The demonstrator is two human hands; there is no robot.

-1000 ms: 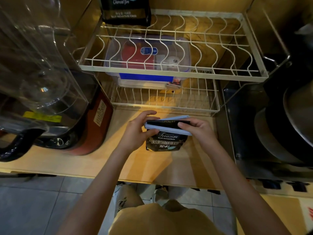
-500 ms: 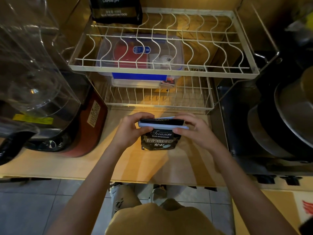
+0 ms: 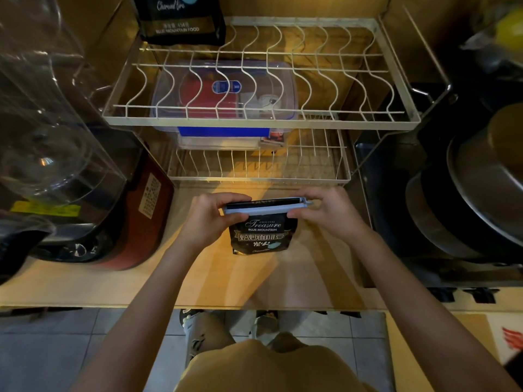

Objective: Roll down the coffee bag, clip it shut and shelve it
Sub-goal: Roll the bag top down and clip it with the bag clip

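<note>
A small black coffee bag point(image 3: 261, 236) with white lettering stands on the wooden counter point(image 3: 113, 284) in front of a white wire rack point(image 3: 254, 121). A long pale blue clip point(image 3: 263, 208) lies across the bag's rolled top, its two bars nearly together. My left hand point(image 3: 209, 219) pinches the clip's left end and my right hand point(image 3: 328, 212) pinches its right end. A second, larger black coffee bag point(image 3: 181, 18) stands at the back left of the rack's upper shelf.
A clear plastic box point(image 3: 226, 100) with red and blue contents sits on the rack's lower shelf. A blender with a clear jar point(image 3: 48, 131) and red base stands at left. Dark stacked pans point(image 3: 467, 199) fill the right side. The counter's front edge is close to me.
The clip's two bars, spread apart a second ago, have come together across the rolled top. Both hands have shifted outward to the clip's ends.
</note>
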